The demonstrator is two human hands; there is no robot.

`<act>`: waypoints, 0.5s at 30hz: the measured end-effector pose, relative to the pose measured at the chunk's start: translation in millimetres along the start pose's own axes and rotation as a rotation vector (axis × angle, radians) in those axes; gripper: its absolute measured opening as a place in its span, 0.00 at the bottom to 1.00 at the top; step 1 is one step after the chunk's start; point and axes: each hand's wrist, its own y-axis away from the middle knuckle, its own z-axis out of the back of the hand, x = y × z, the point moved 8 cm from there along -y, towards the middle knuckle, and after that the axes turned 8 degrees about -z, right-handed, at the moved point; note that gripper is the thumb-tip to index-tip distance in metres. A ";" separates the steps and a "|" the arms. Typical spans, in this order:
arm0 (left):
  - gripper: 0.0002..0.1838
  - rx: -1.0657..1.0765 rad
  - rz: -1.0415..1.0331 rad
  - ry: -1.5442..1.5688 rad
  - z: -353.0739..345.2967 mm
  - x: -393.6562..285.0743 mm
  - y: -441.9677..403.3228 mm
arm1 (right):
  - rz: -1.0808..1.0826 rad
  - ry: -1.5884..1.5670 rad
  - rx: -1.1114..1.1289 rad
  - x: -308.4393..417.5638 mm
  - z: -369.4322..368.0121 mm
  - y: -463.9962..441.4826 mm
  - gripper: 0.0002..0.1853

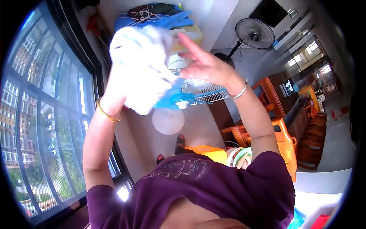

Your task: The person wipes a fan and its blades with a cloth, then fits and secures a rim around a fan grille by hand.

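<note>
A white cloth (pixel 143 57), blurred by motion, is raised in my left hand (pixel 119 86). It drapes over the hand, hiding the fingers. My right hand (pixel 207 66) is beside it with fingers spread and nothing in them. Below both hands stands a fan with blue blades (pixel 164 100) and a white centre knob (pixel 182 104). Part of its wire grille (pixel 211 95) shows at the right of the blades. Its pale round base (pixel 168 122) rests on the floor.
Barred windows (pixel 45 114) line the left. Ahead, hangers (pixel 145 14) lie on blue cloth over a yellowish container (pixel 196 36). A black standing fan (pixel 254 34) is at the back right. Wooden chairs (pixel 284 145) and an orange-yellow object (pixel 209 153) are on the right.
</note>
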 end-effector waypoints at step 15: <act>0.27 -0.101 0.135 0.313 -28.1 -2.1 29.0 | 0.234 -0.355 -0.555 29.4 148.3 76.4 0.14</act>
